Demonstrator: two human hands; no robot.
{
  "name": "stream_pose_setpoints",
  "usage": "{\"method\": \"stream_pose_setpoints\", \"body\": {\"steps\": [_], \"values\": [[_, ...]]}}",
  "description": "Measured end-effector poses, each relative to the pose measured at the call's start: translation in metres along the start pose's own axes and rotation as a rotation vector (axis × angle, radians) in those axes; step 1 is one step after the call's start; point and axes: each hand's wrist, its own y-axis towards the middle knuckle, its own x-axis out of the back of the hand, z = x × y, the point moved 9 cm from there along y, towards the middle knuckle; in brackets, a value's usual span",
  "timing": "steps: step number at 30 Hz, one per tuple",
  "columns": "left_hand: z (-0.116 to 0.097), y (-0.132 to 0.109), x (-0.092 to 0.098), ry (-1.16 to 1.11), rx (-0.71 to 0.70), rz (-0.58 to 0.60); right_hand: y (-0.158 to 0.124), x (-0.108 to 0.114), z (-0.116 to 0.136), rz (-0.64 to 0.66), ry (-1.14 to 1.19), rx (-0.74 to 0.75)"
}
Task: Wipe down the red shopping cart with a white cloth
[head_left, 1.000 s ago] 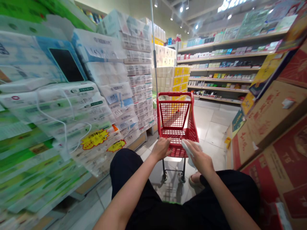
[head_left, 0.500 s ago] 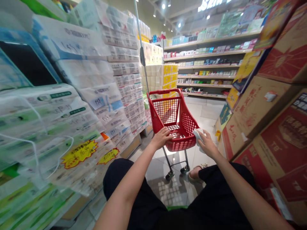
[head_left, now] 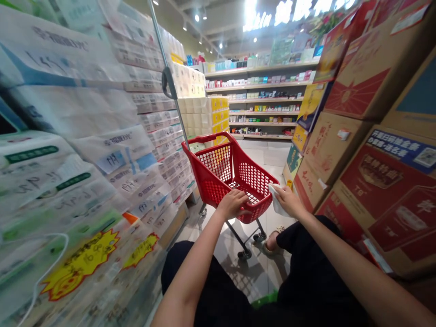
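A red plastic shopping cart (head_left: 218, 170) on thin metal legs with casters stands in front of my knees, turned at a slant. My left hand (head_left: 233, 204) grips its near rim, fingers curled over the edge into the basket. In my right hand (head_left: 288, 198) is a crumpled white cloth (head_left: 278, 204), pressed against the near right corner of the cart. The cloth hangs down below the fingers. A grey metal pole (head_left: 160, 41) with a black clamp rises from the cart's far left corner.
Stacked tissue packs (head_left: 129, 145) with yellow price signs (head_left: 83, 263) wall the left side. Cardboard cartons (head_left: 340, 141) are piled on the right. Behind the cart stand yellow-and-white packs (head_left: 204, 113) and shelves of small goods (head_left: 262, 86). Tiled floor (head_left: 254, 152) runs between.
The cart has turned, its far end swinging left in view. My right hand with the cloth stays at the near right corner. The camera view has shifted to the right.
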Motion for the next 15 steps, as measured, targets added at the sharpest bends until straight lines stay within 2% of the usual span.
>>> {"method": "stream_pose_setpoints", "body": {"steps": [3,7,11,15], "values": [[0.017,0.001,0.009,0.027,-0.04,0.019,0.002,0.004,0.001,-0.019,-0.087,-0.004],[0.03,0.004,0.007,0.064,-0.011,0.074,0.002,0.0,-0.003,0.0,-0.087,-0.073],[0.013,0.011,0.001,0.047,-0.005,0.059,-0.005,-0.002,-0.011,-0.01,-0.009,-0.155],[-0.013,0.019,-0.006,0.052,0.02,0.033,-0.014,0.009,-0.022,-0.059,-0.029,-0.185]]}}
